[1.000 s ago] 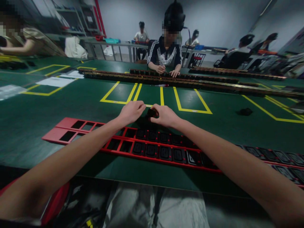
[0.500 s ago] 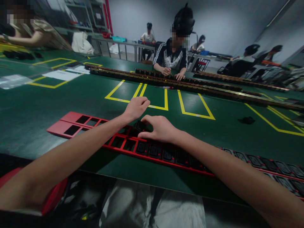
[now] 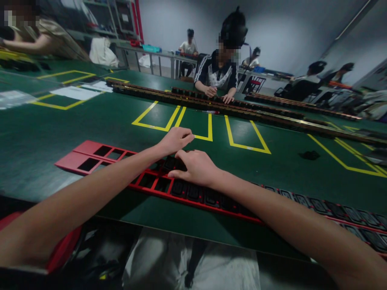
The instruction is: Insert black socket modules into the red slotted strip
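A long red frame (image 3: 150, 186) with two rows of square openings lies across the green table. My right hand (image 3: 198, 167) curves over its far row, thumb and fingers around a black socket (image 3: 169, 163) at one of the openings. The fingertips are partly hidden. Just beyond the frame's far edge is my left hand (image 3: 177, 139), its fingers curled; whatever they hold, if anything, is out of sight. Black sockets (image 3: 195, 192) fill the near row to the right, while several openings at the left show bare.
Yellow tape (image 3: 248, 146) marks rectangles on the green table (image 3: 121, 117). Long dark rails (image 3: 260, 110) run across the far side, where a co-worker (image 3: 216, 72) sits. A small black piece (image 3: 309, 155) lies at right; white papers (image 3: 74, 92) lie at left.
My right hand has moved slightly left and closed more over the black socket, narrowing the gap at its thumb. My left hand has shifted slightly down and right, still curled.
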{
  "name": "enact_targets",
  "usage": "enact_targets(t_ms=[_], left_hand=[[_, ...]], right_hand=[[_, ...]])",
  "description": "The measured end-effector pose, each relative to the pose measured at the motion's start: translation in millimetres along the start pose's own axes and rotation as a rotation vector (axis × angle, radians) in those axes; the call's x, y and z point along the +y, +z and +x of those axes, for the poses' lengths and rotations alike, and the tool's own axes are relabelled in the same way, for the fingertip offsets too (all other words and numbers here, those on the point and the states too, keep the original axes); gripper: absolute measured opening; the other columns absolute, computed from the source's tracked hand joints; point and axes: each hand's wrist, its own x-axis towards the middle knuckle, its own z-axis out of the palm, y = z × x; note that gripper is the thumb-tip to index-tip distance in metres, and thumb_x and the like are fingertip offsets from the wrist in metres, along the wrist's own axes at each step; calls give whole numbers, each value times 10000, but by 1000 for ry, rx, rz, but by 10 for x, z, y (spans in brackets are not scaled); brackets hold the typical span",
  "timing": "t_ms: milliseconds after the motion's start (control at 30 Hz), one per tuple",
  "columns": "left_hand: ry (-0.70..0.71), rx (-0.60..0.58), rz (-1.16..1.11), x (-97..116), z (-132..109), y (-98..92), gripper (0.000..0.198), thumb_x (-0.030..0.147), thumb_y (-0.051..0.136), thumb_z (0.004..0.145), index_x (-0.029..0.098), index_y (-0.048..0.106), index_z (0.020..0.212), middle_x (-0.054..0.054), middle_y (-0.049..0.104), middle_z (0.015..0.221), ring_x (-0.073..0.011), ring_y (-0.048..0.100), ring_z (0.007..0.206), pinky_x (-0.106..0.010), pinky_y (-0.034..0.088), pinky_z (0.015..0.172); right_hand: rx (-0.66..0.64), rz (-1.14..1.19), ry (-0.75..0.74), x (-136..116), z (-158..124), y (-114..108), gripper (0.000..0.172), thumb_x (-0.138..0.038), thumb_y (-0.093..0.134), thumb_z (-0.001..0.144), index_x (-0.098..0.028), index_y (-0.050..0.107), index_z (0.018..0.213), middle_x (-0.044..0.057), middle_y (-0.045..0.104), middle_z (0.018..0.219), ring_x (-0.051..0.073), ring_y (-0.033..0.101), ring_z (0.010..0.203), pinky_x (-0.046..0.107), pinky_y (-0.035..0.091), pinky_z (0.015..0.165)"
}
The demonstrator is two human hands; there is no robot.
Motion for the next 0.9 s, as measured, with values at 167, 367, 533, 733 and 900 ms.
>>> enact_targets(t_ms=[167,367,533,733,900], left_hand=[[3,-47,-69,-36,25,5,297,289,473,843,152,571,599,26,492,545,-103,435,562,-259,270,568],[-35,-93,-115,-23,33,20,295,303,474,837,157,569,598,28,478,520,-104,424,547,-253,260,543],[-13,-101,-89,-14,19,40,305,283,474,833,156,552,567,30,460,516,-103,419,550,-255,248,535],[-12,-113,-104,-25,23,23,286,265,490,842,151,579,596,31,490,524,-96,431,546,-249,279,553],[-77,-105,-221,-46,22,20,272,292,505,841,153,584,621,41,485,507,-87,413,505,-238,292,526]], right_hand=[[16,-6,4,-17,6,9,527,-636,545,912,-156,589,1125,126,733,950,274,677,851,330,404,691],[26,21,-27,-22,3,7,532,-649,518,919,-154,606,1093,137,731,970,277,675,883,344,423,724],[16,36,-4,-10,12,27,514,-645,525,918,-161,612,1068,127,729,959,263,673,860,332,423,706],[34,117,-13,0,13,27,460,-581,579,917,-157,618,1092,120,713,995,250,648,901,336,435,745],[115,180,-96,24,19,43,410,-521,659,884,-148,640,1053,114,675,1052,241,584,994,346,437,827]])
